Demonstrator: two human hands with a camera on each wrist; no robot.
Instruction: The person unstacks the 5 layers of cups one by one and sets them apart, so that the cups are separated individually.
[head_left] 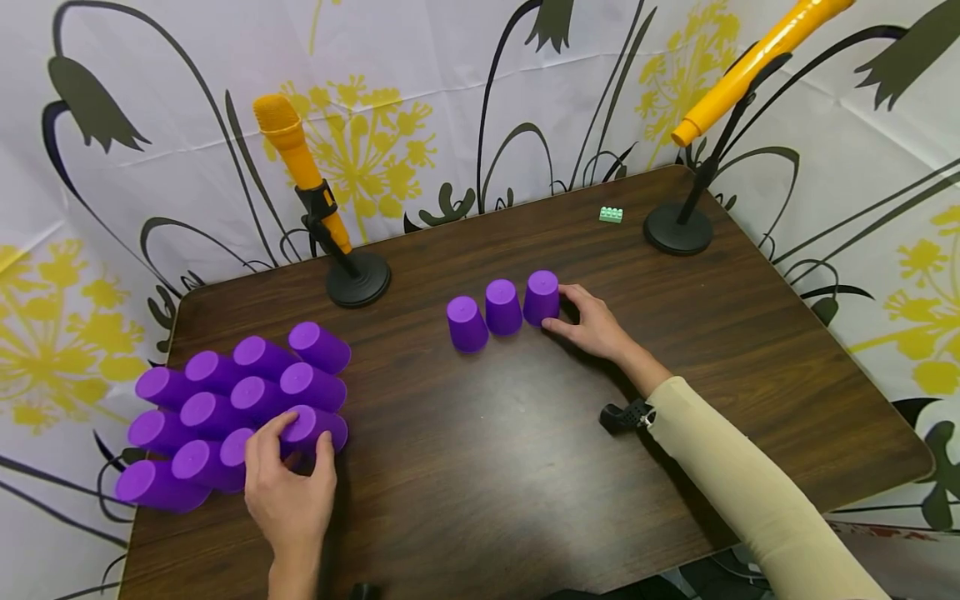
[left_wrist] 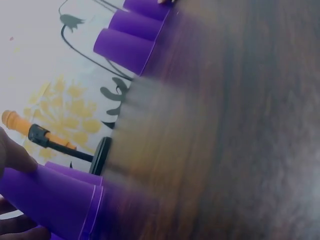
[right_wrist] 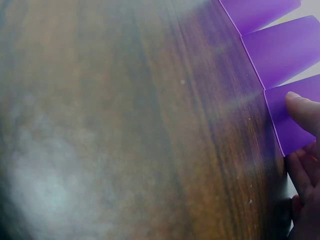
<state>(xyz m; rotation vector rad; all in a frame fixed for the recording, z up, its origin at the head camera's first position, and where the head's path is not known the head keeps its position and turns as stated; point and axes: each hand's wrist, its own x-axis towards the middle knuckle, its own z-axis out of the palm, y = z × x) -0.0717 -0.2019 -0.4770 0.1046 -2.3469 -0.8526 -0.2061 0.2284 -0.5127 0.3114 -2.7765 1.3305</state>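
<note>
At the left of the table, several upside-down purple cups stand in a close block. My left hand (head_left: 288,496) grips the purple cup (head_left: 306,427) at the block's front right corner, thumb on its right side and fingers on its left. The left wrist view shows this cup (left_wrist: 55,200) from the side, its rim down by the tabletop. Mid-table, three more upside-down cups form a slanting row. My right hand (head_left: 596,327) holds the row's rightmost cup (head_left: 542,293), thumb on its near side; the right wrist view shows the thumb (right_wrist: 302,110) against its wall.
Behind the cups stands an orange microphone (head_left: 288,142) on a black stand (head_left: 358,279). Another stand (head_left: 678,229) at the back right bears a long orange tube (head_left: 757,71). A small mint-green toy brick (head_left: 611,214) lies near the brown table's (head_left: 465,517) back edge. Patterned cloth (head_left: 450,50) hangs behind.
</note>
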